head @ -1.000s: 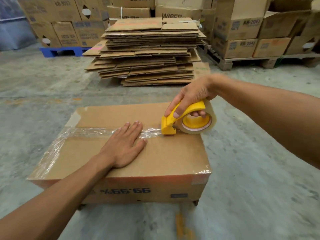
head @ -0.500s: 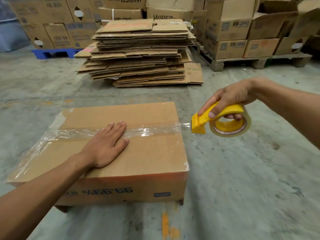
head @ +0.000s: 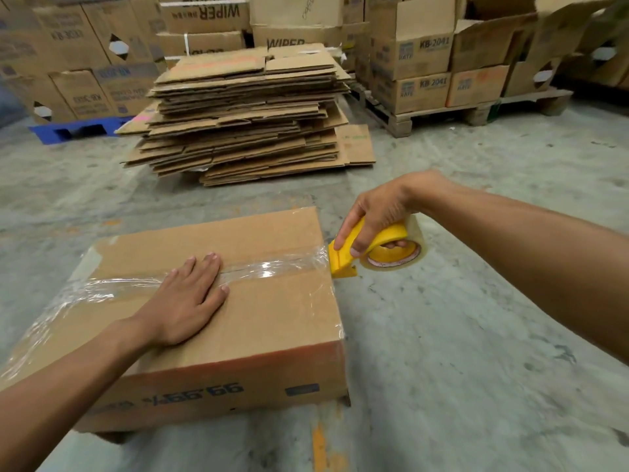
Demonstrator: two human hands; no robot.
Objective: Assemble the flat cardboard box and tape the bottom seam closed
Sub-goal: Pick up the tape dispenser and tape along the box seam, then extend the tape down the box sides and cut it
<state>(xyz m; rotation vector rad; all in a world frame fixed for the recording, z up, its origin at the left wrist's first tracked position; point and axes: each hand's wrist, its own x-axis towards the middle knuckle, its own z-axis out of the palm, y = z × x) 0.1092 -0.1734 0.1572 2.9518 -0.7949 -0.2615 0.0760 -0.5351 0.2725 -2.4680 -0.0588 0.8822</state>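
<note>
Left hand (head: 185,303) covers part of the tape strip (head: 272,269). Box (head: 272,321) corner at 9 o'clock cropped by the frame edge. Stacked cartons (head: 81,93) at 11 o'clock blurred, print unreadable.

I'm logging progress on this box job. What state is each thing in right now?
Box: assembled, upside down, on the floor.
Tape strip: laid along the seam, reaching the right edge.
Tape dispenser: at the box's right edge.
Left hand: flat, pressing the box.
Right hand: gripping the dispenser.
Flat cardboard stack: piled behind.
</note>
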